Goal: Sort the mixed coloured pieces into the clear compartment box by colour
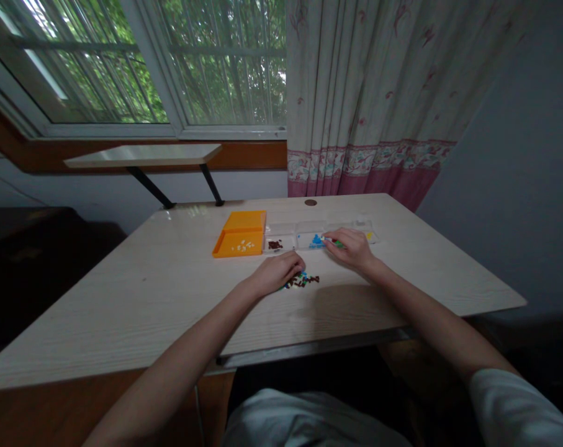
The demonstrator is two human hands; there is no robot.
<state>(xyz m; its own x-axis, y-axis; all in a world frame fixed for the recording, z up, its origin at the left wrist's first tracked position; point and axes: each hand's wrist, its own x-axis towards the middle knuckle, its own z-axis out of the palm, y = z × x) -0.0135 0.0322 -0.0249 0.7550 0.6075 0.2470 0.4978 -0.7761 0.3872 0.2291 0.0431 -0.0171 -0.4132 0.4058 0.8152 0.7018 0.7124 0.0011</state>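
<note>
My left hand [279,272] rests on the pale wooden table [169,292] with its fingers curled, right beside a small pile of mixed coloured beads [302,280]. My right hand [351,247] is closed in a pinch on a thin green tool [336,243], whose tip reaches over the blue-bead compartment [315,240] of a clear divided box [318,233]. Dark brown beads [275,244] lie in the compartment to the left, and a yellow bit [369,235] lies in the one at the right.
An open orange box [241,234] with a few pale beads stands left of the clear box. A round cable hole [310,202] sits near the table's far edge. Beyond are a window, a wall shelf [141,155] and a patterned curtain [369,93].
</note>
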